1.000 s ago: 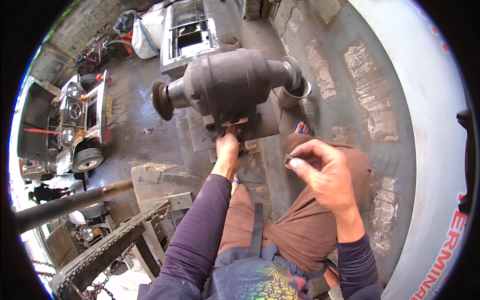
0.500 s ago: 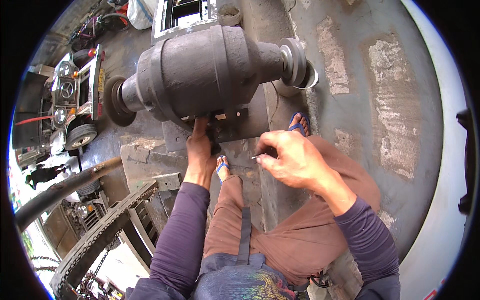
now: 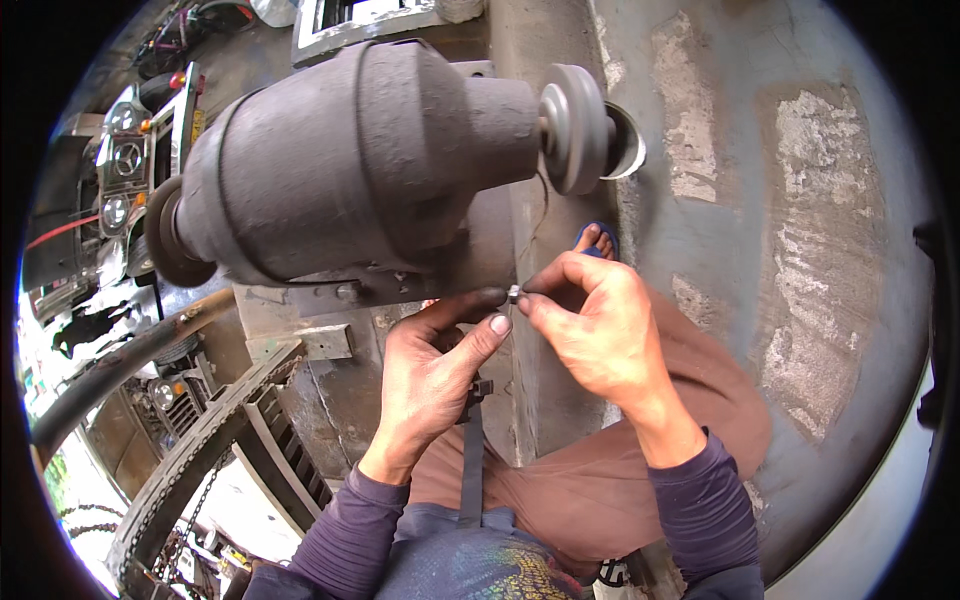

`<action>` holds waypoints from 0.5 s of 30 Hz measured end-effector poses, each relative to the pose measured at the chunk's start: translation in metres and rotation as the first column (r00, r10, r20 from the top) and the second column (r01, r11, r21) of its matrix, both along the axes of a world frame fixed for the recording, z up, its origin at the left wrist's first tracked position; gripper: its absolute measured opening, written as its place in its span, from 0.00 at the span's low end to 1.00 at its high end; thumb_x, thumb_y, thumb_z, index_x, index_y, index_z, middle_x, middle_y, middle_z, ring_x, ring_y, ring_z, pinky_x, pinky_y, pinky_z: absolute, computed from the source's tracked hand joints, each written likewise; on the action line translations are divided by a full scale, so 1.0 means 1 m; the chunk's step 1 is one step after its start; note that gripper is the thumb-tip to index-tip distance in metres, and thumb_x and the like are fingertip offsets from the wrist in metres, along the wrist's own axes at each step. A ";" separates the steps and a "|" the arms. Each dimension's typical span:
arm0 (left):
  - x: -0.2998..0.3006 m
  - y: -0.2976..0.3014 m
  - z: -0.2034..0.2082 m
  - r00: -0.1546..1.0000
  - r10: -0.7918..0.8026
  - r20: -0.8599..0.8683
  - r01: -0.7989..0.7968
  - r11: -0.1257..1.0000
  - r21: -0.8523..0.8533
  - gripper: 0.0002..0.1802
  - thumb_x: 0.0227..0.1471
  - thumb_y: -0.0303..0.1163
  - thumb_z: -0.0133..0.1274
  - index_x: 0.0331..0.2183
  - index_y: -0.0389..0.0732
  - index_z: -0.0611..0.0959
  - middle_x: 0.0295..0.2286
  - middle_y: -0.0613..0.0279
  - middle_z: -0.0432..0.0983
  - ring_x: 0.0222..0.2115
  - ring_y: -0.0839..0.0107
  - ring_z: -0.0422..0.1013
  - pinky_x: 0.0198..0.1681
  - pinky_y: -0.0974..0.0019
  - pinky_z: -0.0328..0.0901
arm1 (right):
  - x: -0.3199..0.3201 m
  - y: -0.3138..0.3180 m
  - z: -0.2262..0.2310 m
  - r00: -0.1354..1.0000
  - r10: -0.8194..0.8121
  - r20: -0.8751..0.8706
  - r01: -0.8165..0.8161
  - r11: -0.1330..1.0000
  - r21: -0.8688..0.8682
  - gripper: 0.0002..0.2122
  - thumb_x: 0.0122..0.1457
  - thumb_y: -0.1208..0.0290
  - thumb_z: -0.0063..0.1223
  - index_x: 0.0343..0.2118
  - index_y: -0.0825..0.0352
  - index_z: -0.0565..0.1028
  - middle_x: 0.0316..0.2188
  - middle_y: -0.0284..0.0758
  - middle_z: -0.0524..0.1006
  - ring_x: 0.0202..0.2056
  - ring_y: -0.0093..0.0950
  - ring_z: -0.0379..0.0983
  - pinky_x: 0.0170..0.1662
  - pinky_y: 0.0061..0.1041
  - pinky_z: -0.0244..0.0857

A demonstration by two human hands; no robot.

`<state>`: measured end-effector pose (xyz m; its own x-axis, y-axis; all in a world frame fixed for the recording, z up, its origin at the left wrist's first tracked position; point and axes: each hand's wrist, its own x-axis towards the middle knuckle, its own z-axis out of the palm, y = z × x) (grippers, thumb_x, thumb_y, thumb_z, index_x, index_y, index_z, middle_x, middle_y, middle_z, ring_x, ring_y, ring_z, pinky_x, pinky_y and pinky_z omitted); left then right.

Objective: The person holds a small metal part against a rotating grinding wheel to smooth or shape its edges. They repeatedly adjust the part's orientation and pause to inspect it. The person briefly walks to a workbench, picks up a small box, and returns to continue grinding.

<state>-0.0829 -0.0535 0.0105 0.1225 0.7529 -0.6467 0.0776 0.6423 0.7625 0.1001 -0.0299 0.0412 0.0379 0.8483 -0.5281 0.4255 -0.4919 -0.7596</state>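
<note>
Fingers: I see my right hand (image 3: pixel 600 325) pinching a small metal nut (image 3: pixel 513 293) between thumb and forefinger, closed tight on it; my left hand (image 3: pixel 430 375) has thumb and fingertip meeting at the same piece, loosely curled, gripping nothing else.
Nut position: just under the front edge of the grey bench grinder (image 3: pixel 360 165), above my lap.
Nearby: grinding wheel (image 3: pixel 575 128) up right, metal stand (image 3: pixel 310 340) beneath the motor, concrete floor (image 3: pixel 800 250) to the right.
Risk: I judge the nut could slip as both hands share it, dropping into my brown trousers (image 3: pixel 600 480) or onto the floor; knuckles sit near the wheel.
</note>
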 end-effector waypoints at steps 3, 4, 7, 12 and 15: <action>0.021 0.012 -0.007 0.999 -0.013 -0.041 0.018 0.991 0.132 0.19 0.55 0.37 0.67 0.44 0.34 0.87 0.28 0.67 0.81 0.27 0.83 0.69 0.32 0.74 0.65 | 0.003 0.002 -0.003 0.997 -0.016 0.078 0.005 0.990 0.143 0.06 0.57 0.75 0.59 0.30 0.73 0.80 0.22 0.40 0.81 0.24 0.26 0.79 0.29 0.27 0.70; 0.023 0.016 -0.009 0.998 -0.024 -0.063 0.034 0.985 0.171 0.16 0.57 0.35 0.64 0.44 0.33 0.87 0.29 0.66 0.82 0.30 0.81 0.71 0.34 0.73 0.66 | 0.005 0.002 -0.003 0.998 -0.059 0.003 0.058 0.992 0.109 0.05 0.58 0.76 0.60 0.31 0.74 0.80 0.22 0.37 0.81 0.24 0.23 0.77 0.28 0.24 0.69; 0.027 0.027 -0.013 0.999 -0.012 -0.050 0.019 0.991 0.133 0.13 0.61 0.33 0.60 0.42 0.32 0.86 0.32 0.63 0.83 0.31 0.78 0.73 0.37 0.71 0.68 | 0.007 0.001 -0.005 0.951 -0.209 -0.229 0.201 0.978 -0.058 0.05 0.62 0.78 0.60 0.34 0.76 0.80 0.24 0.33 0.80 0.25 0.17 0.74 0.28 0.17 0.69; 0.053 0.023 -0.013 0.998 0.048 -0.029 -0.042 0.984 0.174 0.13 0.65 0.33 0.55 0.42 0.32 0.83 0.33 0.63 0.81 0.33 0.79 0.73 0.36 0.71 0.69 | 0.012 -0.003 -0.011 0.732 -0.483 -0.480 0.426 0.875 -0.231 0.06 0.62 0.79 0.61 0.37 0.77 0.79 0.29 0.37 0.81 0.27 0.21 0.78 0.32 0.20 0.77; 0.069 0.022 -0.009 0.985 0.140 0.096 -0.154 0.975 0.158 0.12 0.66 0.33 0.54 0.42 0.32 0.84 0.32 0.65 0.80 0.32 0.81 0.72 0.35 0.74 0.68 | 0.016 -0.003 -0.016 0.618 -0.589 -0.521 0.536 0.800 -0.270 0.06 0.60 0.80 0.61 0.37 0.79 0.78 0.32 0.39 0.83 0.30 0.22 0.80 0.35 0.21 0.79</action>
<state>-0.0135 -0.0311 0.0015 0.0505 0.8617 -0.5050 -0.0769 0.5075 0.8582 0.1158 -0.0331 0.0249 0.1738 0.7159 -0.6763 -0.4380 -0.5589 -0.7041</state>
